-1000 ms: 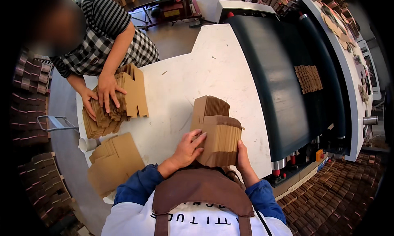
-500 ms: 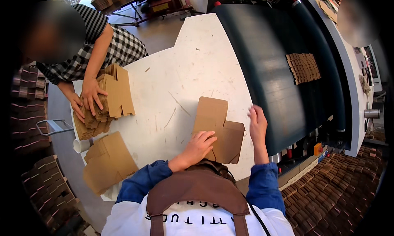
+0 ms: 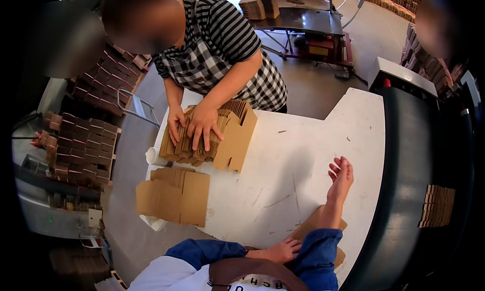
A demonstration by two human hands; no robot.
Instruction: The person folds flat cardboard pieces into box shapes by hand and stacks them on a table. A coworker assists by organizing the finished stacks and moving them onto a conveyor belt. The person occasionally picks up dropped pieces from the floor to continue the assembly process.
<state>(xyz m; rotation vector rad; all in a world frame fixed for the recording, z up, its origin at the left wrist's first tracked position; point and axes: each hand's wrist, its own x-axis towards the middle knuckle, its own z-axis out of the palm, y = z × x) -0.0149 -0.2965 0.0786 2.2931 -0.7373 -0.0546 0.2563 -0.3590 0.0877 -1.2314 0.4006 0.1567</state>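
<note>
A flat die-cut brown cardboard blank (image 3: 309,224) lies on the white table close to my body, mostly hidden behind my right forearm. My left hand (image 3: 284,250) is low beside the blank, fingers stretched out; my right sleeve covers part of it, and I cannot tell whether it presses on the blank. Above the table my right hand (image 3: 340,180) is raised past the blank, fingers loosely bent and apart, holding nothing. Across the left side, a co-worker's two hands (image 3: 203,125) rest on a thick stack of cardboard blanks (image 3: 236,142).
A smaller pile of blanks (image 3: 174,197) sits at the table's near left, beside a white cup-like roll (image 3: 155,157). At right runs a dark conveyor belt (image 3: 399,200) carrying a bundle of cardboard (image 3: 437,206). Pallets of stacked cardboard (image 3: 83,147) stand at far left.
The view has swung left, bringing more of the co-worker into sight. My right hand has lifted away from the belt's edge and reaches farther over the table. My left hand stays by the blank.
</note>
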